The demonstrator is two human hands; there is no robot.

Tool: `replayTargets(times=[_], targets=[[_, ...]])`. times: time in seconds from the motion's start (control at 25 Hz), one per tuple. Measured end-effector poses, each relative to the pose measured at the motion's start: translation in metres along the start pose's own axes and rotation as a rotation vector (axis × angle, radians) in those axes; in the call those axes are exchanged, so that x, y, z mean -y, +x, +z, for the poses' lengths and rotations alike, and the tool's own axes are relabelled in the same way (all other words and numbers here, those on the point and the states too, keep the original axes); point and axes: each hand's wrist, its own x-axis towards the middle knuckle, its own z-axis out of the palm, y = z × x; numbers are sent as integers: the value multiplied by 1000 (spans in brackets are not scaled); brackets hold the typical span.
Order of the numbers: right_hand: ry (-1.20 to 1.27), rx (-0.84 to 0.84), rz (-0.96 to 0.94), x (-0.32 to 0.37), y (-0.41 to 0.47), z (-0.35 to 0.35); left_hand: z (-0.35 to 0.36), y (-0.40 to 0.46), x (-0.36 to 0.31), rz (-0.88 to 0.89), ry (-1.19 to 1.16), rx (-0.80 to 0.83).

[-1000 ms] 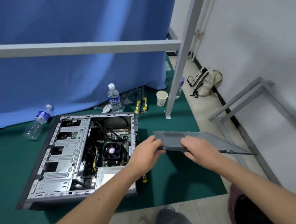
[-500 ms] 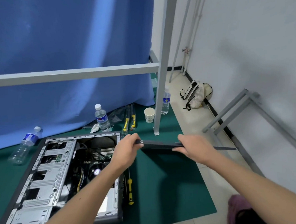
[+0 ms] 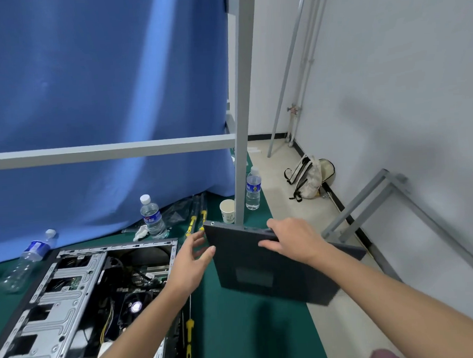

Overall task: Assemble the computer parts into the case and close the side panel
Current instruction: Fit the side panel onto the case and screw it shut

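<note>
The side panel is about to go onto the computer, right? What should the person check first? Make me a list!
1. Right hand grips the side panel at its top edge: ok.
2. Left hand has a firm grip: not ok, its fingers are only touching the panel's left edge.
3. Panel lined up over the computer case: not ok, it is held off to the right.
4. Case opening faces up: ok.
5. Every part fixed inside: cannot tell.
6. Yellow screwdriver clear of the case: not ok, it lies right beside it.
</note>
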Motion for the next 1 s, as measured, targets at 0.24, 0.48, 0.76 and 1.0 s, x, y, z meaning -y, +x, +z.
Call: replayTargets(times=[0.24,0.48,0.76,1.0], targets=[[129,-164,63,-18,-11,-78,20,-13,34,-397,-68,66],[495,-363,189,-29,-25,-147,24,0,6,-470,-321,21],[1214,-480,503,-47,-41,-128,-30,24,-36,-97,-449,-88],[1356,-536,719,-11,-28,-57,-95,22,-28,21,-226,-167]])
